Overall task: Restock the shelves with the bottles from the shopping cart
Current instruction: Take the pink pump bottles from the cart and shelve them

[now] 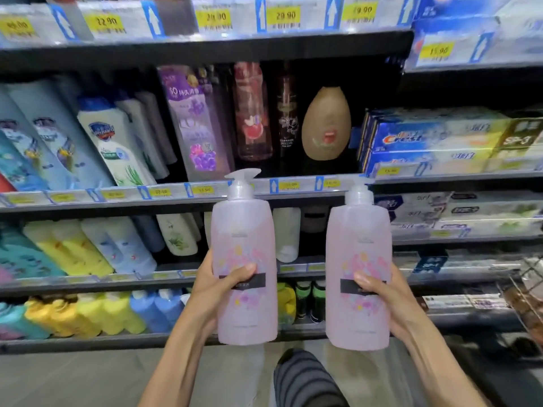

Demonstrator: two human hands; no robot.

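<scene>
- Head view: a shop aisle with dark shelves [205, 54] in several tiers, yellow price tags [285, 15] along their front edges, and a grey floor [88, 377] below.
- The middle tier holds leaning white and blue bottles [114, 142] at the left, then a purple bottle [195, 124], a red one [252, 113], a dark slim one [287, 110] and a tan egg-shaped one [326, 124]; toothpaste boxes [440, 139] are stacked to the right.
- Lower tiers carry yellow, blue and teal bottles [88, 312].
- The left hand [217, 284] holds the left pink pump bottle [244, 245] upright in front of the shelves. The thumb lies across the dark label band on the front; the other fingers wrap round the far side, out of sight.
- The right hand [382, 292] grips the right pink pump bottle [358, 254] in the same way, thumb on the label band, remaining fingers hidden behind.
- The two bottles stand side by side, apart, each held at its lower half, pump heads level with the middle shelf's edge.
- A wire shopping cart [526, 292] shows at the right edge.
- A striped slipper [305, 377] on the floor shows between the forearms.
</scene>
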